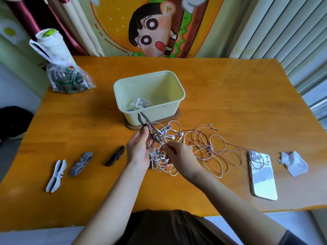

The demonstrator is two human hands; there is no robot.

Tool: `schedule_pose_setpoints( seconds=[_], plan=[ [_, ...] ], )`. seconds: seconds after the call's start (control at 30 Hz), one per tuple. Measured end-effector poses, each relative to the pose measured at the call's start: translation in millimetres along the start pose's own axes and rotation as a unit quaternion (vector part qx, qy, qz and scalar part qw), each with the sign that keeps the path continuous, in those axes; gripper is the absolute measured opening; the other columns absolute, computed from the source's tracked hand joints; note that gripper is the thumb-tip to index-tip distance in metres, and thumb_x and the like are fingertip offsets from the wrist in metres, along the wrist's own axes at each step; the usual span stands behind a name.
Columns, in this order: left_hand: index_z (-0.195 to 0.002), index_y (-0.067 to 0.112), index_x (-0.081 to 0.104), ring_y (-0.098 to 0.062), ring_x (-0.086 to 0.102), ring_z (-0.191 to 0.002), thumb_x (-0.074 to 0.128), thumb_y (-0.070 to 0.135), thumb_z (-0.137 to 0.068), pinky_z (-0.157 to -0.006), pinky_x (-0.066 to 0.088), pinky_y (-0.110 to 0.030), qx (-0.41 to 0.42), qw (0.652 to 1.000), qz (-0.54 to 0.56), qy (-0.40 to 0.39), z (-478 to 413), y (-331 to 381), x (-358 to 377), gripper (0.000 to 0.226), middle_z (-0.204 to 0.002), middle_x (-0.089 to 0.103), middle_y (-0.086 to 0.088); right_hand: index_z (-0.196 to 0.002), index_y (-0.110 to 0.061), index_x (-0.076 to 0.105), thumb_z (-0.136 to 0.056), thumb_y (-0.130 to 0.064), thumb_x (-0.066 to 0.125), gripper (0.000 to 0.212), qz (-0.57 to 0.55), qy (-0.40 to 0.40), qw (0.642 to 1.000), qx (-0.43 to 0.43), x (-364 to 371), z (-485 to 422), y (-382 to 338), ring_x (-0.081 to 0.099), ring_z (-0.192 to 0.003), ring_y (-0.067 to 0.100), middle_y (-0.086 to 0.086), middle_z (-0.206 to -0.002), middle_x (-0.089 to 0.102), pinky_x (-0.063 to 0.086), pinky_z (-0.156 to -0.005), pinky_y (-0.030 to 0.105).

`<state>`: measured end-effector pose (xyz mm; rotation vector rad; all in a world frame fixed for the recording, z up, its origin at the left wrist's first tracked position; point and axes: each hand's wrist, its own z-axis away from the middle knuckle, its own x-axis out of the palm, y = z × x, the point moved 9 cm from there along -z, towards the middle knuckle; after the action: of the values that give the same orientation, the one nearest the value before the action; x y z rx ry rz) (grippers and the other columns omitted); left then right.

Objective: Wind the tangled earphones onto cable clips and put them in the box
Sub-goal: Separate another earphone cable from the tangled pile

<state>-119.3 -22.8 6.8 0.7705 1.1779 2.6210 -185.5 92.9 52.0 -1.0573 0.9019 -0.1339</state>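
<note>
Two bare forearms reach in over the near edge of the worktop (230, 103). In the near row, three spare clips lie to the left: a white clip (56, 175), a grey clip (81, 163) and a black clip (115, 155). To the right lie a phone (262, 175) and a crumpled tissue (293, 162).

Between them the left hand (139, 152) grips a dark clip (150, 129). Its fingers (144, 132) curl round the waist, where a few turns of pink cable (212, 147) already sit. The right hand (178, 156) pinches that cable just below the clip, between thumb and fingertips. Under and beyond both hands the tangle (159, 163) sprawls on the worktop, with pink loops running right as far as the phone's top corner. White earphones (172, 137) are threaded through them.

The cable looks thin, light and quite limp, so it probably holds no shape of its own and needs steady tension to lie neatly. It is best pinched close to the clip and fed a short length at a time. A hard tug would likely cinch the knots and drag the white set along. The buds and plug joints seem the weak spots, so the pull belongs on the cord itself. The clip looks light and a little flexible. Holding it at the waist leaves the forked ends free.

Beyond the tangle stands the cream box (175, 110), with wound sets (139, 104) in its bottom. A plastic bag (69, 80) sits at the far left corner.
</note>
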Motion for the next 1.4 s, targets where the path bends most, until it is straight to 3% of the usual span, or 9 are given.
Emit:
schedule_pose_setpoints(
  seconds=[0.23,0.33,0.43,0.57,0.7,0.83,1.1,1.23,1.4],
  plan=[
    [-0.098,0.022,0.071,-0.013,0.063,-0.089,0.059,0.015,-0.093,-0.073,0.048,-0.027,0.075,0.994,-0.079,0.003,0.9,5.8,-3.9,0.015,-0.085,0.072,0.008,-0.090,-0.008,0.066,-0.098,-0.019,0.047,0.022,0.024,-0.004,0.999,-0.042,0.6,8.3,-15.1,0.058,-0.059,0.017,-0.006,-0.064,0.055,0.048,-0.060,0.031],
    [-0.086,0.034,0.073,-0.010,0.066,-0.088,0.062,0.012,-0.091,-0.080,0.051,-0.025,0.180,0.961,-0.209,-0.025,2.1,18.1,-2.5,0.025,-0.083,0.074,0.012,-0.090,-0.010,0.067,-0.098,-0.021,0.048,0.023,0.020,-0.011,0.997,-0.069,-1.3,9.8,-30.2,0.055,-0.056,0.017,-0.004,-0.063,0.056,0.043,-0.056,0.028],
    [-0.095,0.022,0.076,-0.011,0.064,-0.089,0.063,0.009,-0.089,-0.076,0.049,-0.018,0.229,0.916,-0.323,-0.061,-1.3,20.3,-1.8,0.019,-0.089,0.073,0.005,-0.087,-0.013,0.069,-0.096,-0.023,0.051,0.022,0.033,-0.006,0.996,-0.084,-14.6,5.9,-40.2,0.044,-0.049,0.011,-0.001,-0.061,0.057,0.035,-0.051,0.023],
    [-0.112,0.012,0.069,0.004,0.060,-0.096,0.062,0.000,-0.088,-0.076,0.045,-0.006,0.198,0.914,-0.327,-0.138,1.6,10.8,5.1,0.027,-0.094,0.066,0.015,-0.082,-0.018,0.071,-0.094,-0.024,0.054,0.021,0.067,0.035,0.995,-0.063,-49.0,-9.2,-32.3,0.042,-0.045,0.008,-0.012,-0.053,0.049,0.030,-0.046,0.020],
    [-0.110,0.024,0.067,-0.008,0.061,-0.107,0.062,0.000,-0.088,-0.091,0.047,-0.019,0.170,0.892,-0.348,-0.232,12.4,0.1,25.4,0.033,-0.102,0.069,0.010,-0.082,-0.014,0.071,-0.094,-0.026,0.056,0.023,0.099,0.058,0.992,-0.056,-70.3,-18.0,-24.2,0.038,-0.043,0.012,-0.011,-0.053,0.049,0.027,-0.045,0.024],
    [-0.105,0.030,0.068,-0.010,0.060,-0.114,0.063,0.003,-0.087,-0.099,0.046,-0.026,0.128,0.895,-0.323,-0.280,22.2,-5.6,33.4,0.033,-0.107,0.069,0.013,-0.083,-0.017,0.074,-0.088,-0.030,0.062,0.018,0.079,0.080,0.992,-0.049,-84.9,-21.0,-18.5,0.051,-0.054,0.019,-0.002,-0.069,0.065,0.039,-0.054,0.034],
    [-0.113,0.010,0.067,-0.011,0.061,-0.112,0.062,0.017,-0.079,-0.099,0.046,-0.024,0.071,0.924,-0.216,-0.307,38.0,-4.1,42.4,0.035,-0.111,0.071,0.001,-0.082,-0.015,0.071,-0.088,-0.028,0.063,0.017,0.030,0.082,0.996,-0.036,-88.0,-20.1,-11.2,0.052,-0.051,0.002,-0.012,-0.062,0.057,0.035,-0.046,0.014],
    [-0.110,0.015,0.070,-0.015,0.062,-0.109,0.061,0.021,-0.078,-0.102,0.041,-0.035,0.070,0.940,-0.150,-0.298,43.5,6.4,53.4,0.034,-0.110,0.071,-0.001,-0.078,-0.011,0.071,-0.089,-0.027,0.060,0.022,-0.084,0.095,0.992,-0.013,-83.7,-20.2,-2.6,0.043,-0.048,0.002,-0.006,-0.059,0.057,0.037,-0.054,0.021],
    [-0.099,0.023,0.075,-0.009,0.067,-0.099,0.054,0.021,-0.081,-0.097,0.043,-0.035,0.049,0.965,-0.042,-0.256,39.2,15.9,49.4,0.028,-0.103,0.073,0.004,-0.079,-0.020,0.065,-0.096,-0.017,0.051,0.022,-0.140,0.052,0.989,0.004,-47.0,-11.6,8.9,0.043,-0.045,-0.001,-0.008,-0.061,0.056,0.034,-0.048,0.011]
  ],
)
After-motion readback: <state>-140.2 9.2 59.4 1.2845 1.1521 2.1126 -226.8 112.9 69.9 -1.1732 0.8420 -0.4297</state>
